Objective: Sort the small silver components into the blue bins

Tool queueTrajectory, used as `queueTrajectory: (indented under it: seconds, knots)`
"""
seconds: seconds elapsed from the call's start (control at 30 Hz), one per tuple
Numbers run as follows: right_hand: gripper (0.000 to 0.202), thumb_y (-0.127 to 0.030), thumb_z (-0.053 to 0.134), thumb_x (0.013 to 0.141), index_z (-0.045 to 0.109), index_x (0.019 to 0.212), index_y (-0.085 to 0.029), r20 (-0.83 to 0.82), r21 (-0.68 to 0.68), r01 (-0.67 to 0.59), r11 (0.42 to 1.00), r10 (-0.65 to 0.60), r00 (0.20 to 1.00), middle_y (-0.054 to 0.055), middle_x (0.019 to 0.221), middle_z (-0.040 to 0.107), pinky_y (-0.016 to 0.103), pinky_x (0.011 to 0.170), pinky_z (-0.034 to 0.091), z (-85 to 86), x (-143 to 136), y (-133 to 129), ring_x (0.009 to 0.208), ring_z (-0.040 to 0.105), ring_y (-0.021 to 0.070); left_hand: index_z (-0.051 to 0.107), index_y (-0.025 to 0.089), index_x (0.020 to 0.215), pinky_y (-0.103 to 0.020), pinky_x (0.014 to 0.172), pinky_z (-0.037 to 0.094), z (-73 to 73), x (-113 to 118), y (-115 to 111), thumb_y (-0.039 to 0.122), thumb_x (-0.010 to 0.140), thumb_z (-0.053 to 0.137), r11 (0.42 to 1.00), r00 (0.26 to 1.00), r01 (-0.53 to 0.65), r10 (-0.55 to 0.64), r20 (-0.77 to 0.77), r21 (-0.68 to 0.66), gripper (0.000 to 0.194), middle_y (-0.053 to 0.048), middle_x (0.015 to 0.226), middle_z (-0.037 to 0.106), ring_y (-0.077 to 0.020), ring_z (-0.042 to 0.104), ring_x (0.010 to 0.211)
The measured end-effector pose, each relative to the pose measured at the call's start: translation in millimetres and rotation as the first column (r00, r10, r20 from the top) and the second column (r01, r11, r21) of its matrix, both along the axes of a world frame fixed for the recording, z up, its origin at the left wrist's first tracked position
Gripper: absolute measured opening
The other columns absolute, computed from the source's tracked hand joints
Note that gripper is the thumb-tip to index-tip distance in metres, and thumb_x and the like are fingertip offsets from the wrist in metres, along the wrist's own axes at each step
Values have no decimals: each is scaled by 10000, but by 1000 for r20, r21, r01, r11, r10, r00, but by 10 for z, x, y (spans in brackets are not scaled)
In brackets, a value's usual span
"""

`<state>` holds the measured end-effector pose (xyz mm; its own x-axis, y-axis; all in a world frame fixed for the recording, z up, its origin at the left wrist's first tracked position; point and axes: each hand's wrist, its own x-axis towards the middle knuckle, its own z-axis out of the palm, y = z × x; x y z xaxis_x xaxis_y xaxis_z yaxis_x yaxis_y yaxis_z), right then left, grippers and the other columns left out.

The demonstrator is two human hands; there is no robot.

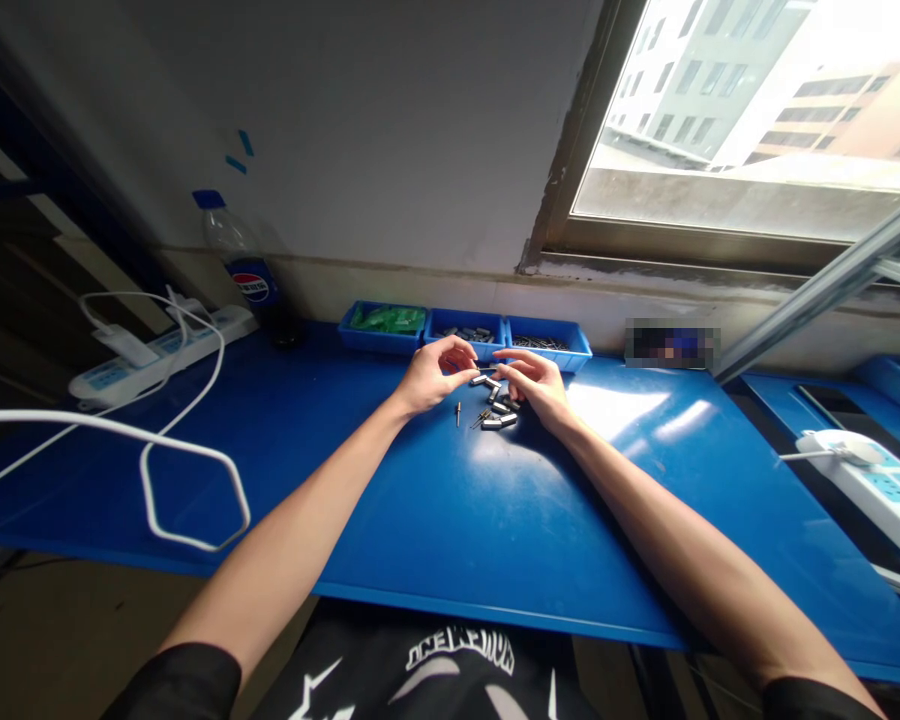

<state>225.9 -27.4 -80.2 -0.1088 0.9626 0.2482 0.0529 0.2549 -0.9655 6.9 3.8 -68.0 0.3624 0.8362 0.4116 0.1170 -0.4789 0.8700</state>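
A thin piece point(487, 370) sits between the fingertips of both hands, just above the table point(420, 520). The left hand point(441, 376) seems to pinch one end between thumb and fingers; the right hand point(534, 386) curls at the other, but whether it grips or merely steadies I cannot tell. Being so slender, the piece could roll or spring out if the pinch were uneven, and the hands largely hide it, so a crooked hold might go unnoticed. Just below lie metal cylinders point(491, 425) and a few pins point(481, 418), close under the right fingers; a dropped piece could get lost among them, or a knuckle could scatter them. One lone pin point(458, 412) stands apart to the left, where a wrist might brush it away across the smooth top. Beyond the hands, the middle bin point(489, 351) and the right bin point(572, 359) hold small dark parts; a careless reach could tip or mix them. Farther out on the left, a slack cable point(232, 500) loops near the forearm, and a snag there could jolt the left hand.
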Motion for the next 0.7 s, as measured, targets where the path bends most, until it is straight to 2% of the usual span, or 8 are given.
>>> queueTrajectory:
  seconds: [0.1, 0.27, 0.43, 0.53, 0.63, 0.7]
  knots:
    - [451, -500, 837, 775, 792, 1096, -187, -4, -35, -48, 998, 48, 999, 62, 847, 787, 265, 511, 427, 26, -10, -26, 536, 529, 108, 682, 150, 936, -293, 763, 568, -23, 42, -16, 334, 762, 840, 1000, 1000, -2, 2, 13, 7, 298, -52, 871, 744, -177, 719, 797]
    - [390, -489, 885, 724, 833, 959, -183, -6, -64, -39, 997, 38, 999, 64, 810, 783, 271, 516, 441, 7, 8, -4, 540, 538, 112, 692, 159, 912, -291, 761, 560, -48, 89, -52, 359, 783, 825, 1000, 999, -12, 12, -30, 19, 273, -47, 876, 755, -182, 728, 810]
    - [373, -484, 877, 734, 837, 960, -190, -16, -43, -23, 999, 22, 1000, 51, 792, 777, 270, 515, 439, -38, 23, 27, 535, 534, 109, 699, 181, 982, -285, 750, 546, -19, 50, -58, 376, 823, 776, 996, 983, -69, 77, -167, 58, 263, -32, 891, 760, -178, 719, 814]
    - [379, -492, 857, 748, 826, 968, -185, -56, 14, 124, 992, -123, 991, 66, 846, 792, 285, 529, 473, -46, 4, 44, 547, 561, 122, 685, 187, 990, -275, 688, 514, 68, -49, -61, 426, 801, 795, 992, 942, -54, 87, -323, 111, 323, -11, 840, 731, -152, 655, 715]
    - [440, -514, 827, 759, 805, 1035, -173, -138, 74, 367, 927, -355, 924, 111, 989, 806, 319, 578, 539, -47, -5, 74, 618, 638, 162, 710, 189, 913, -264, 675, 505, 164, -133, -82, 458, 744, 841, 987, 872, 134, -78, -484, 84, 343, -20, 844, 725, -161, 649, 750]
    - [525, -531, 802, 770, 773, 1157, -177, -143, 91, 437, 895, -422, 895, 142, 1158, 785, 337, 594, 567, -51, 5, 93, 668, 683, 186, 726, 181, 895, -260, 685, 510, 197, -147, -99, 444, 729, 853, 971, 833, 235, -174, -526, 51, 336, -29, 846, 728, -164, 656, 768]
